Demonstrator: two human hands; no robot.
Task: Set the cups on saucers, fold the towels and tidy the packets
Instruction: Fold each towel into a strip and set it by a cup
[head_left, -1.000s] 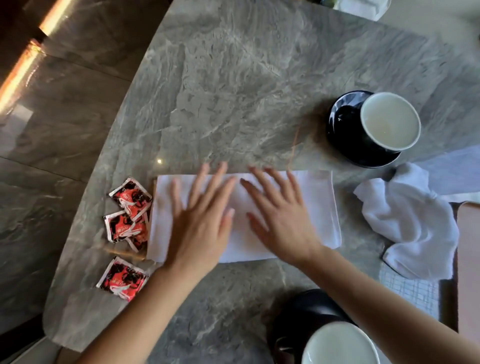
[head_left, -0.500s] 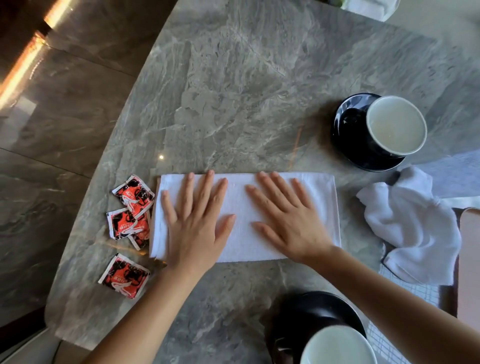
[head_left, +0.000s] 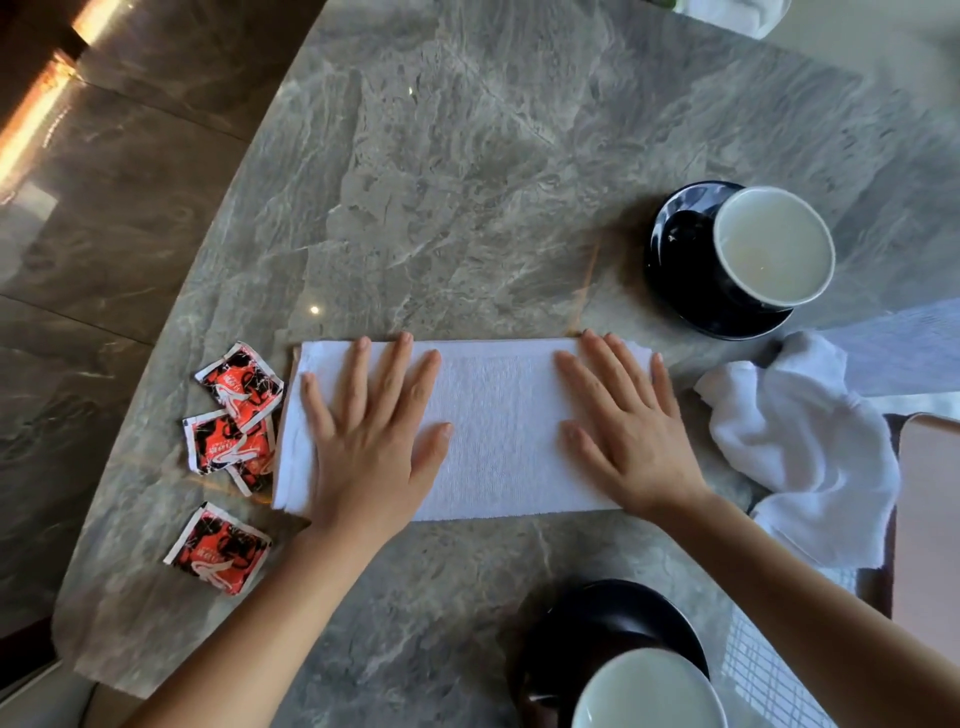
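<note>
Towel (head_left: 498, 431) sits flat near the tabletop's (head_left: 467, 208) front edge, left hand (head_left: 369, 441) and right hand (head_left: 628, 436) spread open pressing its ends; looks soft, light, floppy, so I'd pinch the end corners.

Two bare forearms (head_left: 249, 613), slender-fingered left grip (head_left: 363, 447) and right grip (head_left: 628, 441), nails short and plain

Soft daylight; orange glare streak on floor (head_left: 36, 119); wide-angle edge distortion; slight blur.
</note>
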